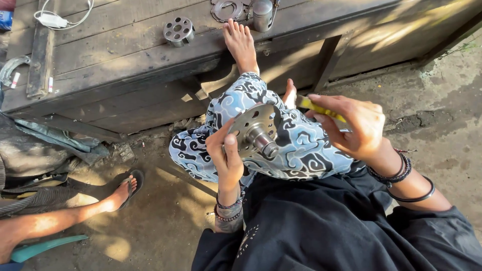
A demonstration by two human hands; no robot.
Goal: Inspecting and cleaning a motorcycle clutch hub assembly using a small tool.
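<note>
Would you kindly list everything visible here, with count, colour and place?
metal hub with holed flange: 1, grey, in left hand
yellow-handled tool: 1, yellow, in right hand
holed metal cylinder: 1, silver, on platform
metal canister: 1, silver, platform top edge
flat ring plate: 1, grey, beside canister
white cable: 1, platform top left
wooden platform: 1, dark brown
another person's sandalled foot: 1, lower left
left hand: 1
right hand: 1

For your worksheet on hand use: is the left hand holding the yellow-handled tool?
No: the left hand holds the metal hub; the right hand holds the yellow-handled tool.
</note>
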